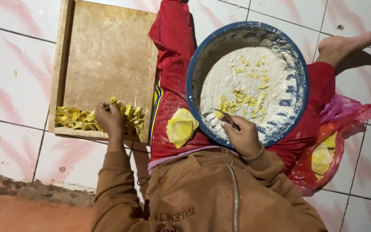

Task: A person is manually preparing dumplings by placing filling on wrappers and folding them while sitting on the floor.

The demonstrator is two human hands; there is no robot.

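You sit on the tiled floor (pixel 18 81) with a wooden board (pixel 108 56) to your left and a blue-rimmed bowl (pixel 299 64) of white filling on your lap. Your left hand (pixel 108 120) rests on the pile of folded yellow dumplings (pixel 76 119) along the board's near edge, fingers curled loosely over one; you cannot tell whether it grips it. Your right hand (pixel 243 137) is closed around a spoon (pixel 225 117) dipped into the filling at the bowl's near side. One yellow wrapper (pixel 181 126) lies unfilled on your thigh, just beside the bowl. By the look of it, a modest batch is done: most of the board is bare, plenty of filling is left, and more wrappers show in the red bag (pixel 344 129) at your right.
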